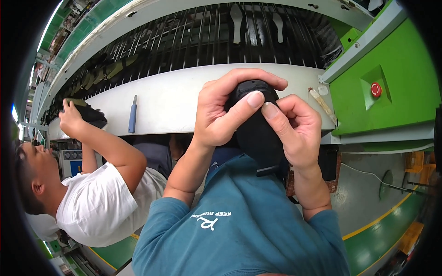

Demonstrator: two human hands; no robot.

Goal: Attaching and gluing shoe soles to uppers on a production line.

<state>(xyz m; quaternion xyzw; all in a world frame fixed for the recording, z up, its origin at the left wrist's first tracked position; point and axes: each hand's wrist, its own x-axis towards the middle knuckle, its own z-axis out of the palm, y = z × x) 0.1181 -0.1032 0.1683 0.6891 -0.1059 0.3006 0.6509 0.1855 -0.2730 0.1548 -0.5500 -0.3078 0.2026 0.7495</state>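
Between my two hands is a black shoe (258,138), held up in front of my chest beside the white bench edge. My left hand (223,110) curls round its far end, with the fingers over the top and the thumb pressed on the near side. On the other side my right hand (299,131) grips the shoe too, its fingers bent and its thumb beside the left thumb. The palms and thumbs hide much of its sides. A blue-handled knife (133,115) lies on the white bench top (170,99), left of my hands.
Behind the bench runs a roller conveyor (184,41) bearing pale sole-shaped pieces (237,24) and olive straps (113,69). A green machine housing (391,55) with a red button (376,89) stands right. A stained stick (322,105) lies nearby. At left, a co-worker (101,198) handles a dark shoe (90,114).
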